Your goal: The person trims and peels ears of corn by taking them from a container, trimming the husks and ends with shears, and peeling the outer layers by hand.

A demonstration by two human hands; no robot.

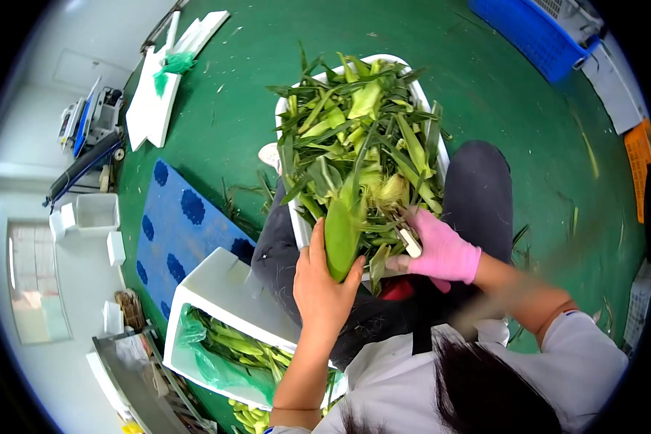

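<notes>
An ear of corn in its green husk (341, 239) lies in my bare left hand (324, 278), its fingers wrapped round the lower end. My right hand (437, 249), in a pink glove, is closed round a tool with a white handle (410, 243); its working end is hard to make out. Both hands are over the near end of a white tub (294, 217), heaped with green husks and leaves (365, 137). Pale silk (390, 192) shows among the leaves just beyond my right hand.
A white foam box (228, 282) with corn and green plastic stands at the lower left, beside a blue mat (177, 239). White foam pieces (152, 101) lie farther back. A blue crate (532, 36) and an orange crate (638, 166) are on the right.
</notes>
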